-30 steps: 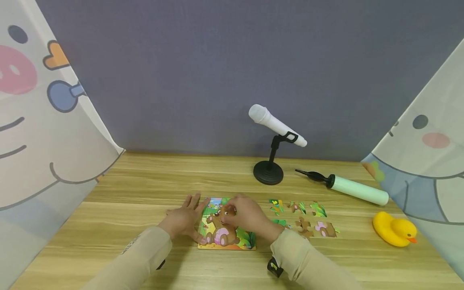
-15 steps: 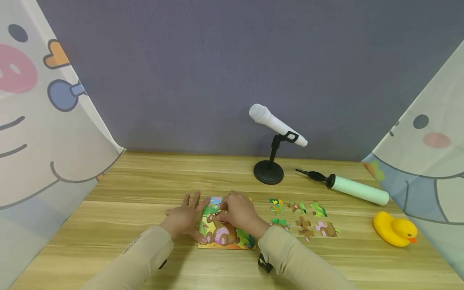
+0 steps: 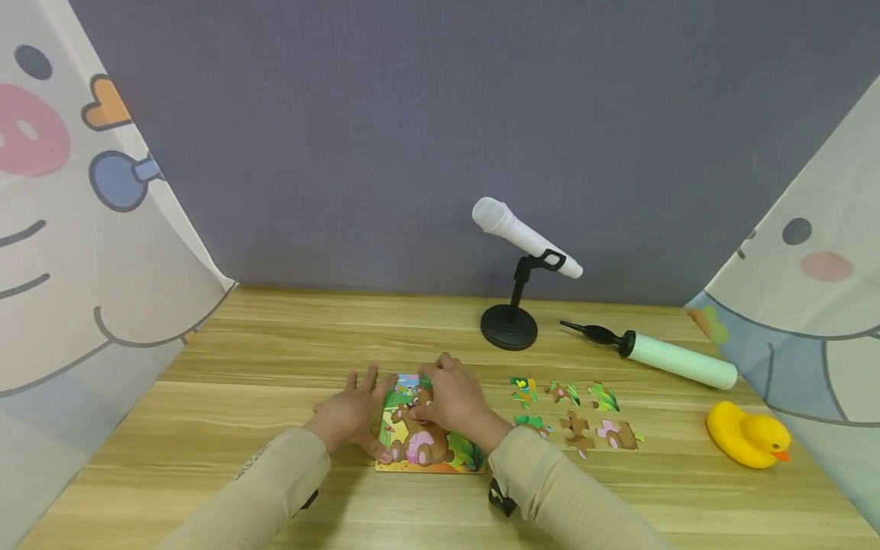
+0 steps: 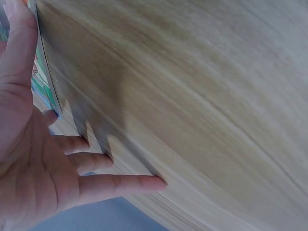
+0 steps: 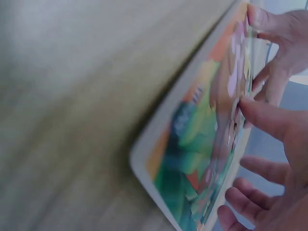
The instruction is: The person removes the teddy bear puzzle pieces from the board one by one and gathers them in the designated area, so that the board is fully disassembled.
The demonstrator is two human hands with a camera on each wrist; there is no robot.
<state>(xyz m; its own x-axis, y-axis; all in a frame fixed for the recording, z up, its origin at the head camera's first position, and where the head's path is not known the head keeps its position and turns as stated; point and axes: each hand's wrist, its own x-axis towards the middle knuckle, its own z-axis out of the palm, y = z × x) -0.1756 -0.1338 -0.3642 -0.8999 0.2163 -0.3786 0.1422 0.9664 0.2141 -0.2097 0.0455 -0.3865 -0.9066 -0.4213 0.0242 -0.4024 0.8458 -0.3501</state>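
Bear puzzle (image 3: 422,445), flat on the tabletop (image 3: 241,367), between the left and right fingers. Left hand (image 3: 349,416): fingers spread apart, thumb on the puzzle's left border, outer fingers beside it on the tabletop. Right hand (image 3: 455,399): fingers bent over the bear's head, thumb apart from the rest; whether they pinch a piece, cannot tell. Loose pieces (image 3: 617,435), six, in two rows right of the right fingers. White microphone (image 3: 522,235) on black stand (image 3: 510,327), beyond those fingers. Pale green pump (image 3: 681,360) and yellow duck (image 3: 742,435), well to their right.
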